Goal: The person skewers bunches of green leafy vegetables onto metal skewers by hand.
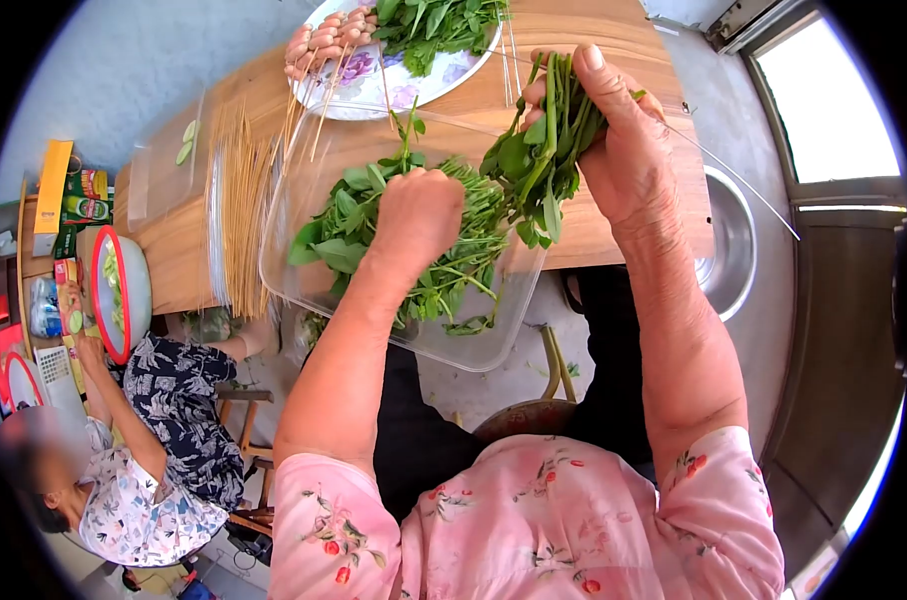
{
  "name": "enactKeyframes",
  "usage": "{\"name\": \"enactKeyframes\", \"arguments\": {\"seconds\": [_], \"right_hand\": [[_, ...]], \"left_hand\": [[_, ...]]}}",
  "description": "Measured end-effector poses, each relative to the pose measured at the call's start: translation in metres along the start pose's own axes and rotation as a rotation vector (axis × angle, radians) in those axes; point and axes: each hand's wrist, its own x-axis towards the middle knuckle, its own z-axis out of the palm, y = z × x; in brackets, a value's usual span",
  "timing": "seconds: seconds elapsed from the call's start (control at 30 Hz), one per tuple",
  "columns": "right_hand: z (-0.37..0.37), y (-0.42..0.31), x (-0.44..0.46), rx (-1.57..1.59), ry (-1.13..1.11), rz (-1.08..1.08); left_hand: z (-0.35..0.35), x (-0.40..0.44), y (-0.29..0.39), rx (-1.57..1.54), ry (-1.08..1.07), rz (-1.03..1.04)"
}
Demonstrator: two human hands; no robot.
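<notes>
A bunch of leafy green stems (549,150) is clasped in my right hand (624,140), the thumb pointing up. From that hand a thin bamboo skewer (739,180) sticks out to the right; whether it pierces the bunch is hidden. My left hand (419,215) is closed over the pile of loose leafy greens (454,285), and a leafy sprig (406,140) pokes up above its fingers. The pile lies in a clear plastic box (464,350) at the table's front edge.
On the wooden table (614,240) are many bamboo skewers (242,215) and a floral plate (404,95) with skewered sausages (324,45) and greens. A metal basin (734,240) stands right. Another person (154,480) sits left by a red-rimmed bowl (139,295).
</notes>
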Motion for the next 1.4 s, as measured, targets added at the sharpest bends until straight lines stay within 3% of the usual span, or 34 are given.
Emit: {"name": "enactKeyframes", "arguments": {"seconds": [0.07,0.1,0.17,0.23,0.33,0.43,0.63,1.4], "right_hand": [[0.003,0.002,-0.002,-0.010,0.027,0.005],[0.006,0.002,-0.002,-0.014,0.036,0.005],[0.013,0.002,-0.006,-0.055,0.011,0.013],[0.017,0.007,-0.008,-0.104,0.021,0.075],[0.027,0.015,-0.011,-0.152,0.017,0.117],[0.040,0.023,-0.013,-0.119,0.030,0.148],[0.052,0.032,-0.014,-0.346,0.015,0.137],[0.057,0.044,-0.014,-0.375,-0.007,0.047]], "left_hand": [[-0.018,0.004,-0.005,-0.373,-0.033,-0.355],[-0.024,0.004,-0.011,-0.365,-0.024,-0.354],[-0.036,0.003,-0.020,-1.100,0.245,-0.601],[-0.058,0.003,-0.016,-1.124,0.254,-0.622],[-0.067,0.001,-0.011,-1.415,0.372,-0.697],[-0.070,0.000,-0.007,-1.456,0.402,-0.700],[-0.075,0.001,-0.003,-1.559,0.461,-0.723],[-0.070,0.002,-0.005,-1.816,0.461,-0.749]]}}
